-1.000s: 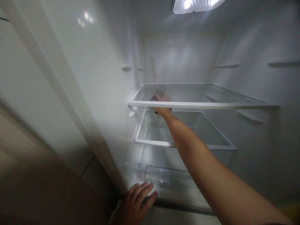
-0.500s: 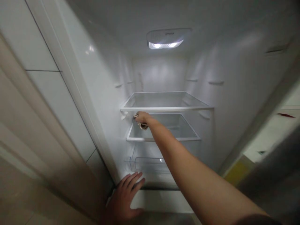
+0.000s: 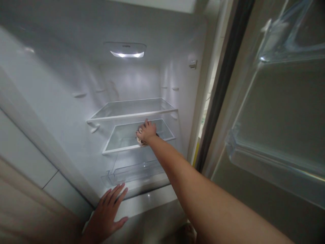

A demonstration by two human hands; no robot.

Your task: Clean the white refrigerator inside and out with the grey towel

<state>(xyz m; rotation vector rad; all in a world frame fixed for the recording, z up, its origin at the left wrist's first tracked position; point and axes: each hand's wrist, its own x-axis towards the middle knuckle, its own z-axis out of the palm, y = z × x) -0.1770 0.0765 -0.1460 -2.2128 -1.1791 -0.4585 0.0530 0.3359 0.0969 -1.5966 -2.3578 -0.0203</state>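
The right hand [image 3: 149,131] is clutching a bunched cloth [image 3: 140,139] over the front of the lower shelf [image 3: 119,149]; contact is unclear. Fingers spread, the left hand [image 3: 105,211] is holding nothing visible beside the sill [image 3: 154,202]. Careful work is calling for light pressure and knuckles clear of the upper shelf [image 3: 132,115].

Lower glass fridge shelf [image 3: 119,137], white-rimmed, see-through, crumpled cloth [image 3: 139,140] at its front edge

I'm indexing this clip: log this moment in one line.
right hand: gripping cloth, at lower shelf | left hand: spread open, lower down | lamp: lit
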